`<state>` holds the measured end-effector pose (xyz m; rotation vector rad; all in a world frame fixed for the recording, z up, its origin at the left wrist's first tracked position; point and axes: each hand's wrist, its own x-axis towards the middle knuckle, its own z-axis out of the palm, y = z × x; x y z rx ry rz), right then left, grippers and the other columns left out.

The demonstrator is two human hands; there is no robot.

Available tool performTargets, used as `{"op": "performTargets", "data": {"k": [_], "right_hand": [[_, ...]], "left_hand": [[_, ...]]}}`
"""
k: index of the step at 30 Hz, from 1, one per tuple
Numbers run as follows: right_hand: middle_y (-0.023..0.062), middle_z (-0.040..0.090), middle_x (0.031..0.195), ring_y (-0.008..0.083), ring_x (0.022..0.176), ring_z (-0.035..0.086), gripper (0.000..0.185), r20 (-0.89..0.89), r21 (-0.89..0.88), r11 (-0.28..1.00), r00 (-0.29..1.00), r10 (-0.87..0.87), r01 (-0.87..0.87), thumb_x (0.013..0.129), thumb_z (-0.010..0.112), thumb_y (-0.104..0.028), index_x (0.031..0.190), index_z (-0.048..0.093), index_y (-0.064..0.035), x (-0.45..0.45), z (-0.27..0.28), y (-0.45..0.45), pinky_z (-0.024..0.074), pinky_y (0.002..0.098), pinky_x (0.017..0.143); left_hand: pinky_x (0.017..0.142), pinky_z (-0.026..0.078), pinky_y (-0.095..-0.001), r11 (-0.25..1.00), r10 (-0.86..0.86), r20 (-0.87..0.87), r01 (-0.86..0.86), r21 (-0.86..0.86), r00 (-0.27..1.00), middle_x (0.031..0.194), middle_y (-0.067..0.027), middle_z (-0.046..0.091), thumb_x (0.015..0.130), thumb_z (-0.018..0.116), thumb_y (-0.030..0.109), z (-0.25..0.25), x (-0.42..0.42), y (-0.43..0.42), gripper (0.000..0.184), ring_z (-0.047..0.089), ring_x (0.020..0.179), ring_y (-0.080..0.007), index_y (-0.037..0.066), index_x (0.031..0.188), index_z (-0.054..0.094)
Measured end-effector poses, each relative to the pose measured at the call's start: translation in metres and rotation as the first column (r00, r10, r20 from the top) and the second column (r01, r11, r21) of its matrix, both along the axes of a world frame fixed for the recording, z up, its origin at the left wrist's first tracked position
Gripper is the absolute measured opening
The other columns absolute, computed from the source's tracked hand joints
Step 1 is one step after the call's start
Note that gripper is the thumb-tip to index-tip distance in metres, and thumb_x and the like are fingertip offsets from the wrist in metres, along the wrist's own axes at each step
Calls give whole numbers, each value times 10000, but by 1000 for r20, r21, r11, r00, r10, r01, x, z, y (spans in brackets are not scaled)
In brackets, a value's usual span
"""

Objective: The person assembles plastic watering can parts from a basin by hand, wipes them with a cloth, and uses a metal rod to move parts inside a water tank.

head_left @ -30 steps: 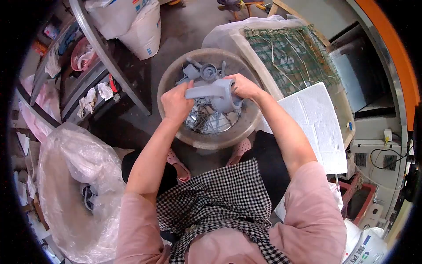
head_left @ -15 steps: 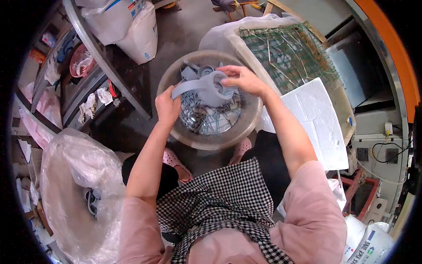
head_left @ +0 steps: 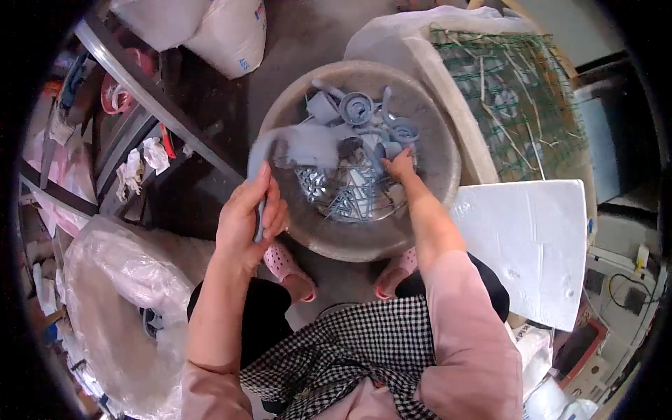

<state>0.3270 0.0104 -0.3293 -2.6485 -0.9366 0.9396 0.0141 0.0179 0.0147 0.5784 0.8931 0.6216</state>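
Note:
My left hand (head_left: 255, 213) is closed round the curved handle of a grey plastic part (head_left: 308, 145). The part's ring-shaped end is blurred by motion over the left side of a large round basin (head_left: 308, 234). Inside the basin, my right hand (head_left: 400, 168) has thumb and fingers about a small grey plastic piece (head_left: 390, 150). Further grey parts with round cups and curved handles (head_left: 355, 108) lie along the basin's far side. Thin grey sticks (head_left: 350, 199) are heaped below them.
At left, a clear plastic bag (head_left: 119, 262) stands open with grey pieces inside. A metal frame (head_left: 154, 91) rises beside it. White sacks (head_left: 231, 42) stand behind. Right of the basin are a white foam board (head_left: 525, 238) and a crate with green netting (head_left: 504, 105).
My left hand has swung the grey plastic part left and nearer my body. My right hand has left that part and gone down into the basin. The view has shifted.

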Motion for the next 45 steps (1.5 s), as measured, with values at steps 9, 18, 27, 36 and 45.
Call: {"op": "performTargets", "data": {"k": [9,18,27,36,45], "right_hand": [[208,532,1206,363,1103,534,757,35,-352,760,804,594,-546,653,753,-387,1212,482,47,29,138,31,464,397,915],[171,476,1182,374,1137,465,684,531,279,323,426,733,-904,536,789,-69,1133,458,-21,-7,312,-32,441,431,936],[148,419,1275,390,1166,444,575,469,686,208,643,606,-697,548,749,-16,1060,489,-62,-46,340,-61,424,415,954],[61,476,1297,183,1225,439,532,-348,845,527,654,671,-90,731,674,-26,1229,496,-90,-10,366,-54,400,371,980],[5,622,947,97,803,549,396,-484,609,715,553,678,-343,795,655,-238,1170,590,-127,-7,349,-50,465,254,626]], "left_hand": [[444,261,-250,969,224,-87,-212,123,971,477,13,395,888,607,254,-2,8,11,265,352,414,-99,19,995,547],[678,440,-264,913,256,-262,-144,381,930,886,-26,619,850,655,323,-35,21,-5,352,564,761,-114,18,1021,616],[753,427,-267,867,198,-106,-123,483,975,825,-25,627,897,593,303,-19,7,-11,305,561,773,-107,20,1009,625],[457,331,-243,717,127,-273,102,690,954,582,23,498,910,576,276,-12,3,-19,303,422,501,-60,53,710,528],[506,358,-247,674,21,-430,305,673,903,601,25,517,876,622,237,-11,9,-28,274,450,560,-60,1,741,584]]}}
